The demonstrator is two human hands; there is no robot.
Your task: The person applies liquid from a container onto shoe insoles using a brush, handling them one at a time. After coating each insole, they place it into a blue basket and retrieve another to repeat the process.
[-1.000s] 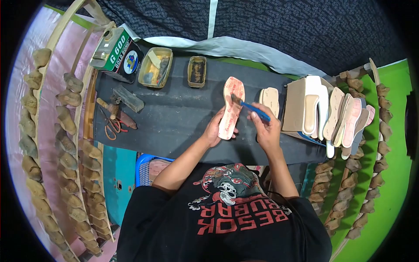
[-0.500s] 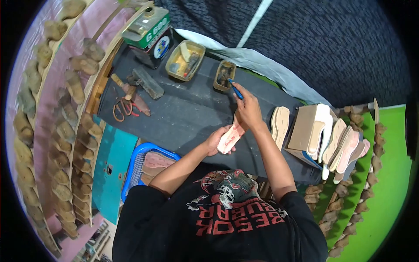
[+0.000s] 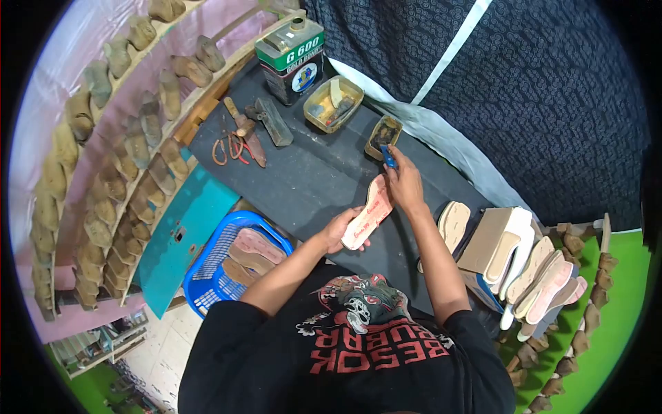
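shoe workshop | racks of lasts (image 3: 131,148) | stacked insoles (image 3: 545,276) | glue can (image 3: 293,58)

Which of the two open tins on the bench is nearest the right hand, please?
The smaller, darker tin, just beyond the blue-handled brush in the right hand; the larger yellowish tin sits farther off, beside the G 600 can.

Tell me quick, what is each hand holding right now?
Left hand: closed around the lower end of the insole.
Right hand: closed on the blue-handled tool, near the small tin.
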